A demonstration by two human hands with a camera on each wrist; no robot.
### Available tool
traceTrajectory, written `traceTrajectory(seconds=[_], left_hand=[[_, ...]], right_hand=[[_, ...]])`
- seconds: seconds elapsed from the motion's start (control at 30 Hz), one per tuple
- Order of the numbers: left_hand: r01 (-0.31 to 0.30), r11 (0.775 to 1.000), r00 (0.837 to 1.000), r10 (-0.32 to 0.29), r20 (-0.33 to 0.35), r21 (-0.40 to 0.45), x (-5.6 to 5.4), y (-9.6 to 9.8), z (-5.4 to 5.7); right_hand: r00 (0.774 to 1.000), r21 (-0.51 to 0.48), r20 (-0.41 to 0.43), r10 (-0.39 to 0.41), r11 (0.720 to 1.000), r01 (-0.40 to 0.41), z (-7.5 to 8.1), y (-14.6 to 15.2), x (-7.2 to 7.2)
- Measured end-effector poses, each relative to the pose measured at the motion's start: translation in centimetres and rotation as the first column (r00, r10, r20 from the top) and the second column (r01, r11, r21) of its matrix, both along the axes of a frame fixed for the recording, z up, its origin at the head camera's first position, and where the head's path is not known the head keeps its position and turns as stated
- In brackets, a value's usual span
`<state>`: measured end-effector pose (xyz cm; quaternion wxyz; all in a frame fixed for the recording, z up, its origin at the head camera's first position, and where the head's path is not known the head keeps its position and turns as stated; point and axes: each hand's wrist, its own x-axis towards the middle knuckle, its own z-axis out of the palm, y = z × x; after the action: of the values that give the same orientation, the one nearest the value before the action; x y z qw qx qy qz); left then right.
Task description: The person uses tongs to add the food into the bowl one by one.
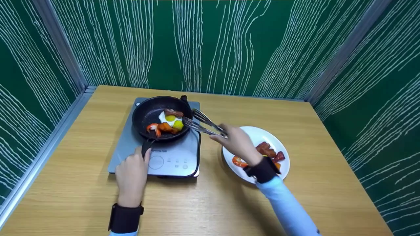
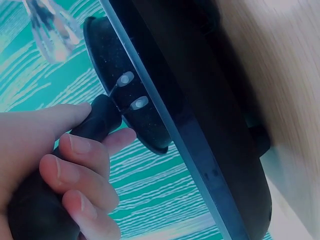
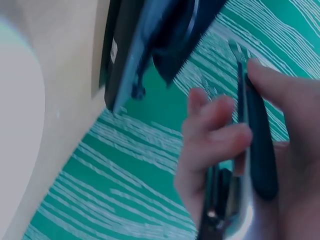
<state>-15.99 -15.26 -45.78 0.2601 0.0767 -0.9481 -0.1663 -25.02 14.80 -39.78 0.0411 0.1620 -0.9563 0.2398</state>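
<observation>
My left hand grips the black handle of a frying pan, fingers curled round it in the left wrist view. A fried egg, a brown strip like bacon or sausage, a shrimp, an orange-brown piece and a yellow piece lie in the pan's right half. My right hand holds metal tongs between thumb and fingers. The tongs' jaws are spread, with their tips at the pan's right rim beside the food.
The pan is over a grey induction cooker on the wooden table. Under my right forearm, a white plate holds several pieces, among them bacon-like strips and a shrimp. Green panels with white lines enclose the table.
</observation>
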Motion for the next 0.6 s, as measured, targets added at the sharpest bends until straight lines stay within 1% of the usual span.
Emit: traceTrajectory(seconds=[0.1, 0.17, 0.27, 0.37, 0.47, 0.6], left_hand=[[0.001, 1.0, 1.0, -0.001, -0.008, -0.001, 0.0, 0.0, 0.0], [0.005, 1.0, 1.0, -0.005, 0.0, 0.001, 0.0, 0.0, 0.1], [0.007, 1.0, 1.0, -0.007, 0.019, 0.006, -0.1, -0.1, 0.1], [0.011, 1.0, 0.999, -0.012, 0.036, 0.014, -0.1, -0.1, 0.1], [0.016, 1.0, 0.999, -0.017, 0.046, 0.022, 0.0, -0.2, 0.1], [0.019, 0.999, 0.998, -0.021, 0.053, 0.032, 0.0, -0.2, 0.1]], right_hand=[[1.0, 0.039, 0.004, -0.027, 0.999, 0.027, 0.5, 2.0, 1.2], [0.998, 0.059, 0.019, -0.052, 0.997, 0.051, 0.5, 3.4, 2.2], [0.997, 0.081, 0.039, -0.069, 0.995, 0.066, 0.0, 5.8, 3.5], [0.995, 0.128, 0.058, -0.076, 0.989, 0.068, -0.8, 8.2, 4.8], [0.99, 0.179, 0.115, -0.078, 0.982, 0.056, -1.4, 10.6, 5.8], [0.974, 0.237, 0.202, -0.102, 0.97, 0.052, -1.6, 13.4, 6.4]])
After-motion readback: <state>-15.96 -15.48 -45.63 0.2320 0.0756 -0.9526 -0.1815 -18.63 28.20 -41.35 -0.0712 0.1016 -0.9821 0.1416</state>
